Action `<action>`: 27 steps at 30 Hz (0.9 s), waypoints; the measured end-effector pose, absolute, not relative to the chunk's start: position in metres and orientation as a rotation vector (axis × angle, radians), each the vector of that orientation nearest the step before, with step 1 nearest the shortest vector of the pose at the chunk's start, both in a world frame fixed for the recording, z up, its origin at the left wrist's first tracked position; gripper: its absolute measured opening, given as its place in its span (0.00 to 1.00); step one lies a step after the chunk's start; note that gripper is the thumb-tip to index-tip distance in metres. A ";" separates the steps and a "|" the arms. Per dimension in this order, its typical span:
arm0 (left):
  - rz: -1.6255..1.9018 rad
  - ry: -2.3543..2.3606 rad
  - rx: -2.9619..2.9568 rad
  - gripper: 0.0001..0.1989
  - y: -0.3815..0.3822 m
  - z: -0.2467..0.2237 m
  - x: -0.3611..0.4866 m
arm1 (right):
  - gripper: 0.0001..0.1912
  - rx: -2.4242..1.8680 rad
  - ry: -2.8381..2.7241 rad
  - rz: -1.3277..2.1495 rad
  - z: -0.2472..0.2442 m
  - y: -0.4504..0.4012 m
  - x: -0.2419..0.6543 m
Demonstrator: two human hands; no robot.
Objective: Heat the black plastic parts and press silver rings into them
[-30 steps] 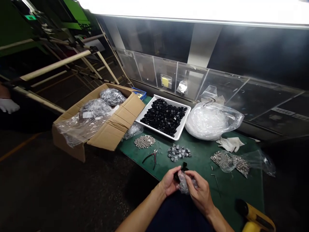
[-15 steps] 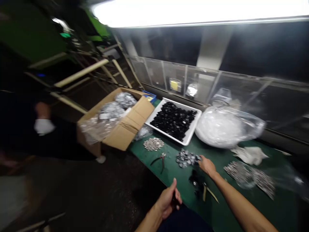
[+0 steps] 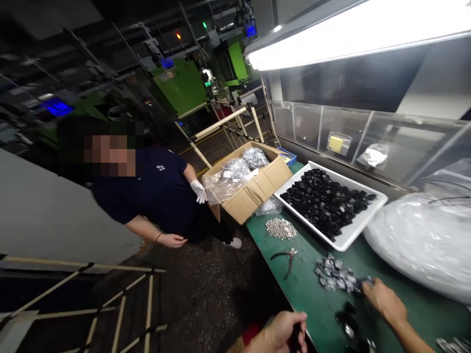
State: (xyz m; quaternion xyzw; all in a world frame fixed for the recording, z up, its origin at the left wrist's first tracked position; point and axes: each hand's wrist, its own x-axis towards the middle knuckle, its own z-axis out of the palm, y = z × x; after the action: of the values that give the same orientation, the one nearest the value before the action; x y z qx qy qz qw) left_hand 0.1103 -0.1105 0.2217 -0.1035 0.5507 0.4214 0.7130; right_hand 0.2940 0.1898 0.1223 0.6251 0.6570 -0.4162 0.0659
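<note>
My right hand point(image 3: 386, 300) reaches to the right end of a pile of small clear and black pieces point(image 3: 334, 273) on the green table. Its fingers are closed round a small black part point(image 3: 368, 282), partly hidden by them. At the table's front edge, my left hand point(image 3: 289, 332) is curled, thumb uppermost; something dark shows inside the fingers, too hidden to name. Between the hands and nearer me lie several shiny black parts point(image 3: 348, 326). Red-handled pliers point(image 3: 287, 260) rest left of the pile, beside a heap of small silvery metal pieces point(image 3: 280, 229).
A white tray point(image 3: 380, 202) of black parts stands behind the pile, with a large clear plastic bag point(image 3: 423, 240) to its right. An open cardboard box point(image 3: 257, 193) holds bagged pieces. Left of it stands a co-worker point(image 3: 156, 184) wearing a white glove. A pipe rack point(image 3: 121, 294) stands lower left.
My view has swung left, bringing the co-worker into fuller sight and shifting the table rightward. My right hand stays at the pile's end, and my left hand remains curled by the table edge.
</note>
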 end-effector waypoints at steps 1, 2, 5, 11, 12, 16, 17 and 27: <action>0.935 1.214 -0.202 0.16 -0.107 0.224 0.112 | 0.19 1.946 1.967 -1.257 0.127 0.189 0.297; 0.942 1.206 -0.173 0.16 -0.102 0.228 0.113 | 0.23 1.999 1.954 -1.274 0.134 0.187 0.300; 0.968 1.228 -0.077 0.22 -0.081 0.244 0.116 | 0.33 2.055 1.944 -1.461 0.167 0.170 0.305; 0.986 1.382 0.173 0.25 -0.039 0.284 0.123 | 0.34 1.653 1.879 -2.253 0.264 0.085 0.311; 0.989 1.373 0.214 0.25 -0.034 0.291 0.124 | 0.32 1.580 1.875 -2.356 0.278 0.072 0.310; 1.025 1.291 0.488 0.25 -0.017 0.319 0.130 | 0.26 1.521 1.917 -2.543 0.317 0.049 0.306; 1.020 1.248 0.548 0.25 -0.014 0.325 0.131 | 0.24 1.534 1.939 -2.553 0.323 0.048 0.307; 0.973 1.205 0.560 0.26 -0.006 0.338 0.147 | 0.20 1.853 2.241 -2.249 0.336 0.031 0.318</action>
State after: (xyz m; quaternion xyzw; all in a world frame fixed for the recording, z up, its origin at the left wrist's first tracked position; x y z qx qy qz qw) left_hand 0.1467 -0.0061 0.3382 0.2493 0.5369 0.4335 0.6795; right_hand 0.3175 0.0314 0.3363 0.4861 0.5880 -0.5901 -0.2643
